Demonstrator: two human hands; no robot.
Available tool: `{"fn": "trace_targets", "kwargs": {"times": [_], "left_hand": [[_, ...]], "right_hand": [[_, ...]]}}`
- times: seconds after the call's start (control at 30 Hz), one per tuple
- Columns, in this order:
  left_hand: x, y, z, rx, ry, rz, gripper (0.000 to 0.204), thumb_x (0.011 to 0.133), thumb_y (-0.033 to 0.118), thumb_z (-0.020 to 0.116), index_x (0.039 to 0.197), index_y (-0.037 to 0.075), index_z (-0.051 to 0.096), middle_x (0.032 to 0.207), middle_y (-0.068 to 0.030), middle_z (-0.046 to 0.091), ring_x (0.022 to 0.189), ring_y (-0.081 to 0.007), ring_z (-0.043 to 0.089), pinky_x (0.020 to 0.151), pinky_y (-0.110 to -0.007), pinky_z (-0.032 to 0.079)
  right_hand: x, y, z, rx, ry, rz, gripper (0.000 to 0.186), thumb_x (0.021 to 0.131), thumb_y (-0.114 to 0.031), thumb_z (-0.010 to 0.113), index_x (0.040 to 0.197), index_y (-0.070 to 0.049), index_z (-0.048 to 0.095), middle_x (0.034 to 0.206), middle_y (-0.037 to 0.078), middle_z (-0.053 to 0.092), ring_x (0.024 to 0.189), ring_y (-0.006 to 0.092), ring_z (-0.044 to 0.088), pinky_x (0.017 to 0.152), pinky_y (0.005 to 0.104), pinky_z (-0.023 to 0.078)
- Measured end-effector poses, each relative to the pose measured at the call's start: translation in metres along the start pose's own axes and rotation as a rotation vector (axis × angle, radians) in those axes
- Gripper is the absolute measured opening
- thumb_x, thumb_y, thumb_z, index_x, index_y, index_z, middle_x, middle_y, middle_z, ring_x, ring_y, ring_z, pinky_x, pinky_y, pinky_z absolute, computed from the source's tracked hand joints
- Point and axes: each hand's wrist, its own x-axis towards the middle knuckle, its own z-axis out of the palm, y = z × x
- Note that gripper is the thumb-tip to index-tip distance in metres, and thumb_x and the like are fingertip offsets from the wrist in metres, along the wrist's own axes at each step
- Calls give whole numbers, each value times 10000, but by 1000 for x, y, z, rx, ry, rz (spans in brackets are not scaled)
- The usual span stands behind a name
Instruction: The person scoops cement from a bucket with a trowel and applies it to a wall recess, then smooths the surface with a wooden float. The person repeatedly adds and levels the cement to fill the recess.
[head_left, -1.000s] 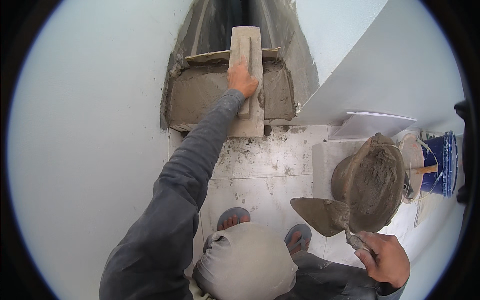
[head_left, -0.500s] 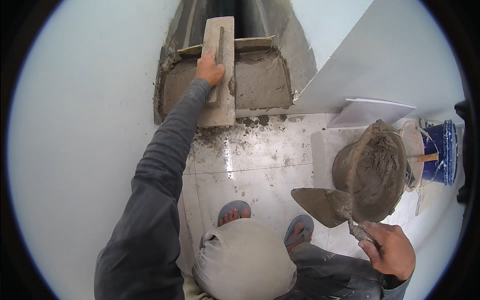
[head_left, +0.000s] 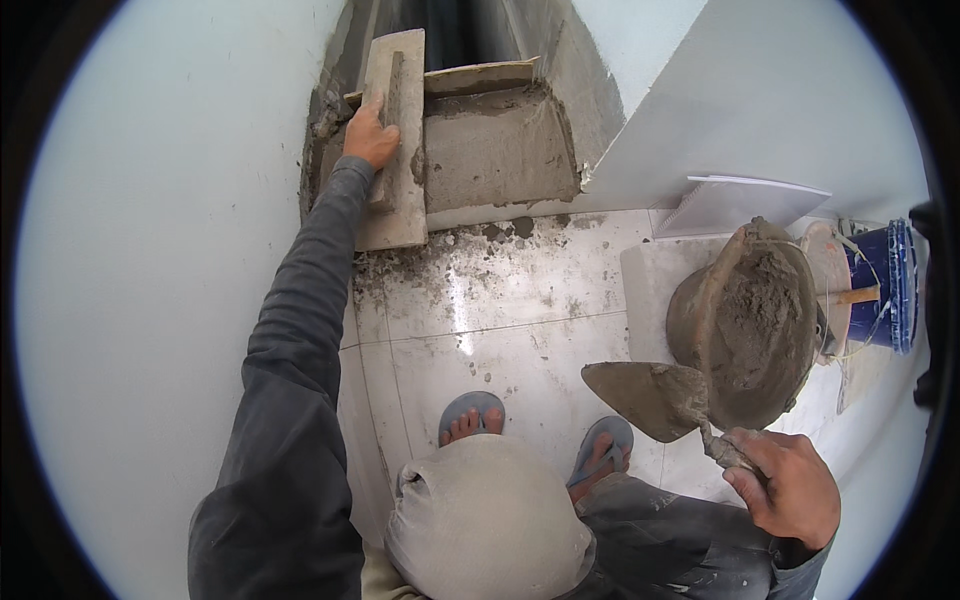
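Note:
My left hand (head_left: 371,138) is closed round the handle of a long wooden plastering float (head_left: 408,150). The float lies across the left part of a patch of wet mortar (head_left: 495,155), its near end sticking out over the front edge. A thin wooden board (head_left: 480,77) runs along the mortar's far side. At the lower right, my right hand (head_left: 790,485) grips the handle of a pointed trowel (head_left: 640,397), its blade coated in mortar. The trowel is held just left of a bucket (head_left: 690,315) of grey mortar.
A blue pail (head_left: 880,285) lies behind the mortar bucket, against the right wall. White spiral-bound sheets (head_left: 745,205) lean on the wall above it. Mortar crumbs dot the white floor tiles (head_left: 520,350). My sandalled feet (head_left: 472,418) stand below. A pale wall (head_left: 150,250) rises on the left.
My left hand has slid the float leftward over the mortar, uncovering more of the surface to its right. The right hand with the trowel has barely moved.

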Motion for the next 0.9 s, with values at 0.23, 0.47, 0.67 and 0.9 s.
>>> {"fn": "trace_targets", "kwargs": {"times": [0.23,0.47,0.67,0.9], "left_hand": [[-3,-22,-13,-20,51,69,676,763,115,586,1416,-27,480,1396,-271,527,1313,-392,500,1139,-389,366],[-6,-36,-24,40,-19,-87,654,782,111,594,1419,3,494,1377,-251,552,1295,-357,525,1116,-375,391],[-11,-45,-32,78,10,-32,651,782,90,581,1422,12,485,1382,-245,548,1302,-360,519,1118,-375,391],[-10,-59,-35,122,-13,-93,663,769,83,578,1425,35,492,1383,-236,551,1287,-371,527,1121,-384,393]], "right_hand": [[-2,-4,-1,23,23,51,365,799,-105,719,1121,54,651,877,247,681,787,432,667,712,428,527],[-3,-2,-1,30,28,67,383,778,-92,733,1126,47,651,857,238,677,761,432,661,688,426,523],[-3,3,0,57,51,21,382,772,-87,738,1123,39,655,858,236,679,758,433,660,691,435,527],[-3,6,0,22,-22,87,387,773,-90,743,1125,40,652,865,234,681,765,434,663,698,439,530]]}}
